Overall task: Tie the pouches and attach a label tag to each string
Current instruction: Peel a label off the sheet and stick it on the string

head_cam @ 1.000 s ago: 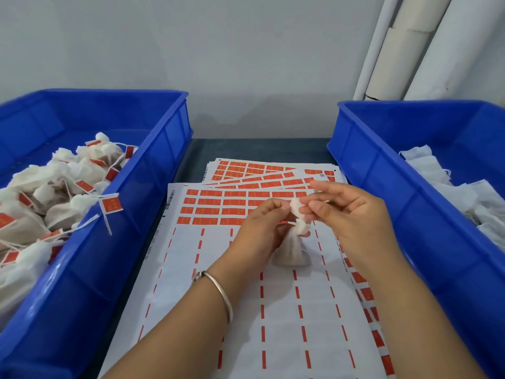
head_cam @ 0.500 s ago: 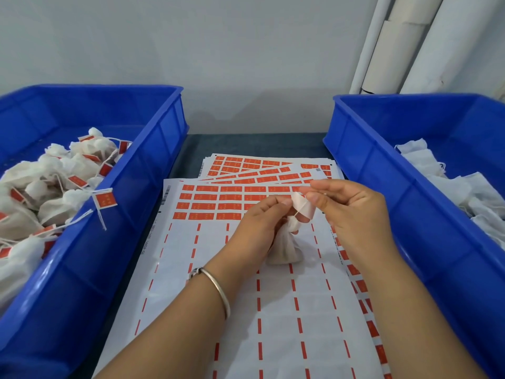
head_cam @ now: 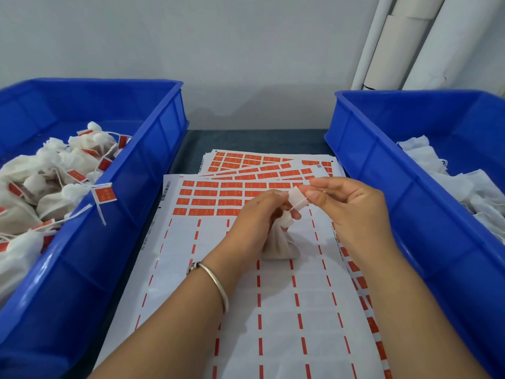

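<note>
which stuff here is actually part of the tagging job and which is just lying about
In the job:
left hand, holding pouch
right hand, pinching label tag on string
label sheets
left bin of tagged pouches
right bin of empty pouches

Lying about:
paper rolls

Brightness: even, soft light across my desk [head_cam: 246, 138]; nothing dim.
Shadows: faint grey band on the wall [head_cam: 246, 50]; soft shade beneath my forearms.
Glare: pale sheen along the left bin [head_cam: 153, 149] rim.
Distortion: wide-angle bowing at the edges.
Focus: slight softness overall.
</note>
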`<action>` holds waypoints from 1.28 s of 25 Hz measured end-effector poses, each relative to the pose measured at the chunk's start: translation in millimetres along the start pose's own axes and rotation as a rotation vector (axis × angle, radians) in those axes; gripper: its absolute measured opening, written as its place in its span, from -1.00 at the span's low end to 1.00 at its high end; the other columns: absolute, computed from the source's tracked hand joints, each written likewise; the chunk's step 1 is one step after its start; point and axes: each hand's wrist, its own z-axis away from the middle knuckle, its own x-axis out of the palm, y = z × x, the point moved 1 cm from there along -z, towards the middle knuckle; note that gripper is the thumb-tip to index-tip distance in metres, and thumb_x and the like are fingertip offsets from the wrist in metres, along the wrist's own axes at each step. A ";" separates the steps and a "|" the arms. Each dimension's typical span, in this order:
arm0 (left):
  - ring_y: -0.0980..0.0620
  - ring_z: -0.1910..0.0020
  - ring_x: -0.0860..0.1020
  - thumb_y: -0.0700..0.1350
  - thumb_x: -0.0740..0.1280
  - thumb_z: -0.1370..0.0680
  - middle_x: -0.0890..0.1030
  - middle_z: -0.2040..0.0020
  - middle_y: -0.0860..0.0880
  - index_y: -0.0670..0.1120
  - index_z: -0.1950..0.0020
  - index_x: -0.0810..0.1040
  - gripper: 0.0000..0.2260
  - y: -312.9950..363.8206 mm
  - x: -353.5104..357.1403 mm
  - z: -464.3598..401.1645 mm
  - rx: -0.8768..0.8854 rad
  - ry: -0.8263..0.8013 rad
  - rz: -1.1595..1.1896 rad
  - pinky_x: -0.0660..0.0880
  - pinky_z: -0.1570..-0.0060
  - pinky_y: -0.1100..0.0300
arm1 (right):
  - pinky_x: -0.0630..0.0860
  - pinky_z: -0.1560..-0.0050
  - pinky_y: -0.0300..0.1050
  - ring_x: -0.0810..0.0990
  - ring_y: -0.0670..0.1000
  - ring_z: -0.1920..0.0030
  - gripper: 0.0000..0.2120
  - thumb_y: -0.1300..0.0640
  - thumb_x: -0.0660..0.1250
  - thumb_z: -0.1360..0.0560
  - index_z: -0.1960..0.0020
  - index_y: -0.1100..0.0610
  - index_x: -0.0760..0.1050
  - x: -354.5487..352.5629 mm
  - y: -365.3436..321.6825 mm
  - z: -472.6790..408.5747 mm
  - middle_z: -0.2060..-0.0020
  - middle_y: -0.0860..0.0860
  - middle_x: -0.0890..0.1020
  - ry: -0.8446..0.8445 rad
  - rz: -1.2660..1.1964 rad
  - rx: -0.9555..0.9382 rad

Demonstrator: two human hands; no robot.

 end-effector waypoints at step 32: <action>0.37 0.04 0.48 -0.04 0.44 -0.44 0.55 0.13 0.37 0.27 0.16 0.55 -0.82 -1.2 -2.6 11.0 0.479 -0.085 -0.317 0.47 0.20 0.47 | 0.59 0.22 -0.32 0.68 -0.15 0.13 -0.87 0.12 0.43 -0.41 0.11 -0.10 0.60 1.3 11.5 -0.4 0.15 -0.18 0.70 0.066 -0.196 0.221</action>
